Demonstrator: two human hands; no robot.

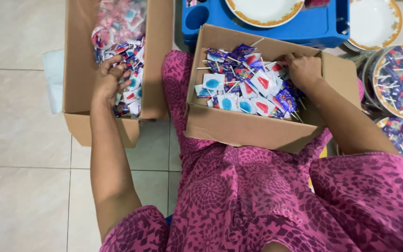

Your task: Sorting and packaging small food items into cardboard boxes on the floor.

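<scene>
While our left hand (109, 77) curls its fingers down into the sweets, we cannot tell whether anything is actually pinched between them — the fingertips are buried among the wrappers. It rests inside the tall cardboard box (78, 60) on the floor at our left, on a heap of small wrapped lollipops (129, 51) in red, blue and white packets, with clear pink bags further back.

Our right hand (304, 70) sits in the far right corner of the second box (243, 128), the one propped on our lap. Its fingers are bent and half hidden against the box wall; whether they hold a sweet, we cannot tell. Just beside it lies a loose pile of lollipops on white sticks (246, 86) — purple wrappers mixed with white ones showing blue or red centres.

Both forearms come out of pink patterned sleeves, and the same cloth (239, 196) covers our knees under the lap box.

Beyond the lap box: a blue plastic tray (318, 25) carrying a white plate with a gold rim (263, 10). At right, a stack of like plates (374, 23), and two plates already loaded with lollipops (402, 79). Pale floor tiles (19, 163) lie all around.
</scene>
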